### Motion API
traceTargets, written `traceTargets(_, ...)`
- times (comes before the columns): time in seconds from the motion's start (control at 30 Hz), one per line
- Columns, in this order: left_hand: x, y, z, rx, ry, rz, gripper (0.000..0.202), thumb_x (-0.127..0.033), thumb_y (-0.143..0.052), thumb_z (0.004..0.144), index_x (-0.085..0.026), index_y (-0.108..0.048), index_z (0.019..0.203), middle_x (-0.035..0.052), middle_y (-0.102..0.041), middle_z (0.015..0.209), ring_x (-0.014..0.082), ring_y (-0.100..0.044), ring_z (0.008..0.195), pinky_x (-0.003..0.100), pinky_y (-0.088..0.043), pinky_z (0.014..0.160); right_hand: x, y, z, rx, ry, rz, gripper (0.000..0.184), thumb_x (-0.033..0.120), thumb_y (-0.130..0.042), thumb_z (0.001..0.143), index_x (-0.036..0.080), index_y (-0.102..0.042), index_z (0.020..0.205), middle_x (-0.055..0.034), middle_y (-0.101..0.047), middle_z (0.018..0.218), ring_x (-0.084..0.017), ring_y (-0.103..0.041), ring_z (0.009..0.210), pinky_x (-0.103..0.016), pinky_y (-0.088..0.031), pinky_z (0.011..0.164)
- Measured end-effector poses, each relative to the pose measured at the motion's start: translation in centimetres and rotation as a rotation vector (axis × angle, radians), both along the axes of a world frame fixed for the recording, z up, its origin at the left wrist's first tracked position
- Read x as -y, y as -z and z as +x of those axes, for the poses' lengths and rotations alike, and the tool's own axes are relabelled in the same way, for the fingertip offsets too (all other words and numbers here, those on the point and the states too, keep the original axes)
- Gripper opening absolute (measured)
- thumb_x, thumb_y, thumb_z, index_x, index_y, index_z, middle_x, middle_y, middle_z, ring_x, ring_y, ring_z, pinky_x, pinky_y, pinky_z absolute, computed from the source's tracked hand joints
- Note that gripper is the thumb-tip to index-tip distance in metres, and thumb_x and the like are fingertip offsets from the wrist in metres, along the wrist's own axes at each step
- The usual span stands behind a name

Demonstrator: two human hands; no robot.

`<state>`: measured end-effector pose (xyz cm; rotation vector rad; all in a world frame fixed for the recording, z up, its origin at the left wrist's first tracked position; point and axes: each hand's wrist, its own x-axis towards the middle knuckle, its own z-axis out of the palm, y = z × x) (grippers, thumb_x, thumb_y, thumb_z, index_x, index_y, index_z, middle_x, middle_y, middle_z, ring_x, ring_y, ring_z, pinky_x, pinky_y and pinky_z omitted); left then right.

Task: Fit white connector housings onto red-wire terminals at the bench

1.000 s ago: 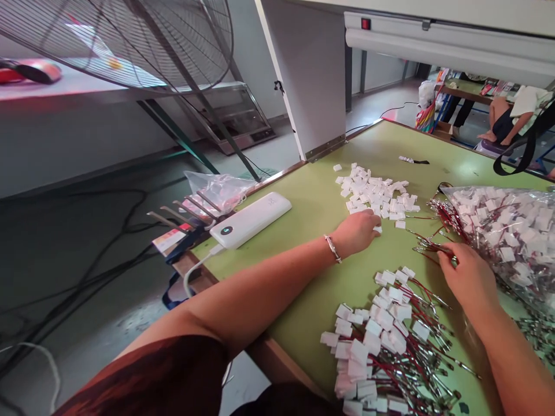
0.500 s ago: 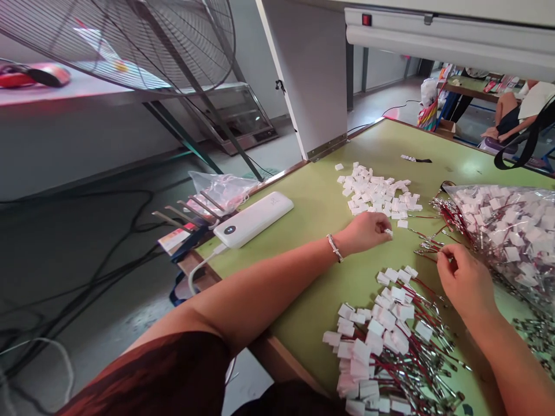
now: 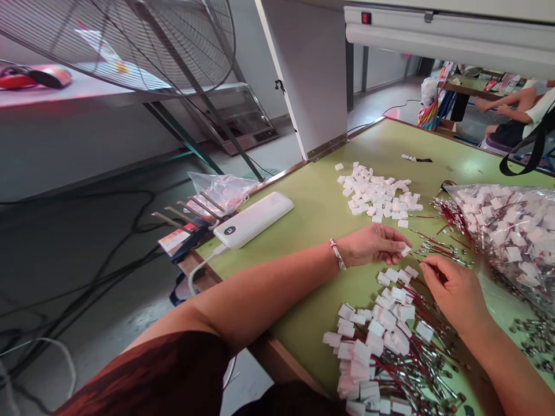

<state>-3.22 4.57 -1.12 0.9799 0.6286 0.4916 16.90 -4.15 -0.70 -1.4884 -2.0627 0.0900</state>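
My left hand (image 3: 373, 244) pinches a small white plastic connector (image 3: 406, 251) between thumb and fingertips, just above the green table (image 3: 321, 214). My right hand (image 3: 451, 289) is closed on thin red wires with metal ends (image 3: 427, 267), held close to the connector. Behind my hands lies a loose pile of white connectors (image 3: 378, 197). In front of them sits a heap of white connectors with red wires fitted (image 3: 381, 341). Loose red wires (image 3: 437, 245) lie to the right of my hands.
A clear bag of wired connectors (image 3: 507, 231) fills the table's right side. A white power bank (image 3: 254, 219) with a cable lies near the left edge, beside a plastic bag (image 3: 221, 190). A large fan (image 3: 130, 40) stands left. Another person (image 3: 515, 112) sits far right.
My left hand picked a connector from the far pile and drew it back toward me. My right hand pulled wires from the loose bunch and moved left to meet it.
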Motion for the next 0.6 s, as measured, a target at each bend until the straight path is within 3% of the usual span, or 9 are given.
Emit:
traceTargets(0.17,0.3,-0.2,0.3,-0.067,0.010,0.069,0.028,-0.028,-0.083,0.066,-0.012,-0.064,0.080,-0.0020,-0.066,0.063,0.0058,-0.059,0.052,0.021,-0.044,0.049,0.5,0.1,-0.3,0.339,0.026,0.243,0.024,0.023,-0.045,0.094,0.019,-0.062,0.077,-0.0022,-0.066,0.066,-0.014,-0.057,0.056,-0.027,-0.035,0.055)
traceTargets(0.27,0.6,-0.1,0.5,-0.074,0.043,0.128,0.033,-0.031,-0.085,0.063,-0.012,-0.063,0.079,-0.0022,-0.064,0.057,0.0077,-0.059,0.051,0.022,-0.045,0.050,0.6,0.2,-0.7,0.440,0.017,0.291,0.028,0.021,-0.044,0.095,0.019,-0.059,0.071,-0.0012,-0.060,0.059,-0.015,-0.055,0.053,-0.028,-0.032,0.054)
traceTargets(0.43,0.7,0.3,0.8,-0.034,0.091,0.128,0.038,-0.037,-0.085,0.061,-0.012,-0.064,0.079,-0.0015,-0.064,0.057,0.0069,-0.057,0.047,0.023,-0.046,0.051,0.2,0.7,-0.5,0.245,-0.054,0.150,0.024,0.021,-0.041,0.094,0.020,-0.059,0.079,-0.0012,-0.065,0.065,-0.015,-0.058,0.056,-0.026,-0.033,0.054)
traceTargets(0.6,1.0,0.4,1.1,-0.060,0.174,0.142,0.038,-0.040,-0.084,0.063,-0.012,-0.063,0.080,-0.0028,-0.062,0.056,0.0054,-0.053,0.045,0.022,-0.044,0.051,0.2,0.8,-0.3,0.182,-0.124,0.063,0.025,0.024,-0.041,0.093,0.021,-0.055,0.073,0.0005,-0.059,0.057,-0.015,-0.054,0.051,-0.026,-0.032,0.052)
